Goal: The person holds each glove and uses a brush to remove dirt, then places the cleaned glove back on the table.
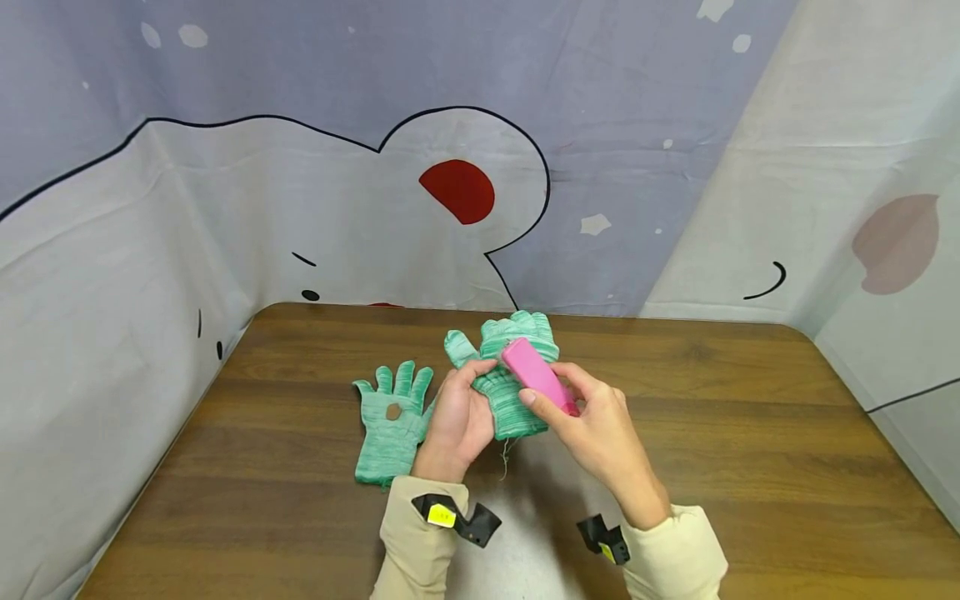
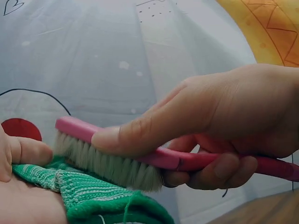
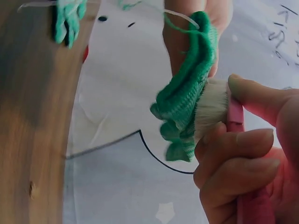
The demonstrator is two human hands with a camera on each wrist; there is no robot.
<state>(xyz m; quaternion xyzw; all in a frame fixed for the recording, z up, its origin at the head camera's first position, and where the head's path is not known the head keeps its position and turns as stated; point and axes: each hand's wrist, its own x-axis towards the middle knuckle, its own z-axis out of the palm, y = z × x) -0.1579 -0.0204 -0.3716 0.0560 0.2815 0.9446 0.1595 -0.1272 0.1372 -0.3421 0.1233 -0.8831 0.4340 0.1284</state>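
Note:
My left hand (image 1: pixel 456 421) holds a green knitted glove (image 1: pixel 513 417) above the table, palm up, with the thumb on top and the other fingers hidden beneath. Loose threads trail from its cuff. In my right hand (image 1: pixel 600 421) is a pink brush (image 1: pixel 534 372), gripped with the thumb along its back. The white bristles (image 2: pixel 107 165) face down against the glove in the left wrist view. The right wrist view also has the bristles (image 3: pixel 210 109) touching the knit side of the glove (image 3: pixel 184 100).
A second green glove (image 1: pixel 382 450) lies flat on the wooden table (image 1: pixel 247 475), left of my left hand, with a brown patch (image 1: pixel 393 412) on it. A printed cloth (image 1: pixel 300 183) hangs behind the table and along its sides.

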